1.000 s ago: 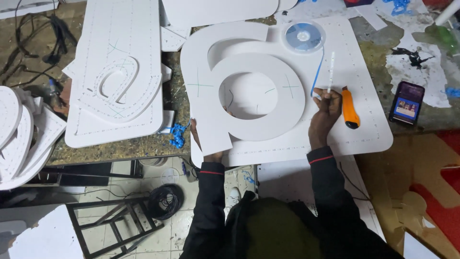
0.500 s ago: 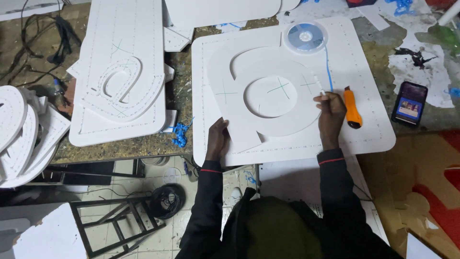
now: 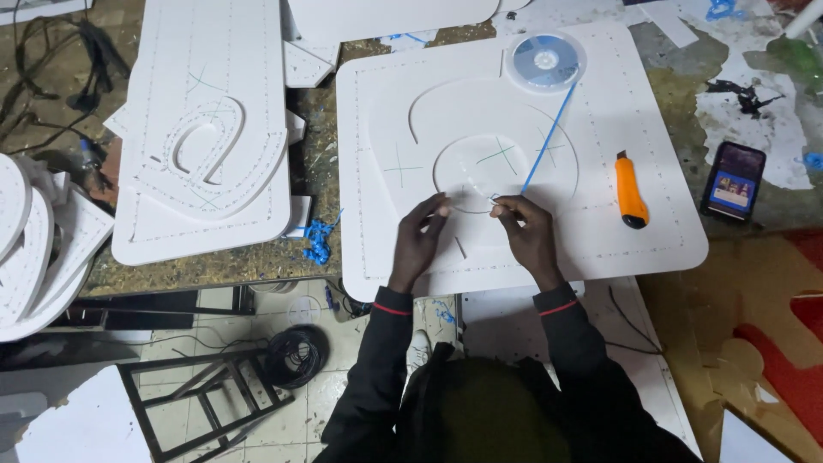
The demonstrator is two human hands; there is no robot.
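Both hands meet over the round centre piece of the large white foam board (image 3: pixel 600 240): the left hand (image 3: pixel 417 243) and the right hand (image 3: pixel 529 237) each pinch with closed fingertips one end of a thin clear strip (image 3: pixel 470 192), which is stretched between them just above the board. From the right fingertips a thin blue tape (image 3: pixel 549 137) runs up to a round clear tape roll (image 3: pixel 545 62) lying near the board's far edge. To the right, on the same board, lies an orange utility knife (image 3: pixel 631 190), and a dark phone (image 3: pixel 734 181) rests beyond it on the table.
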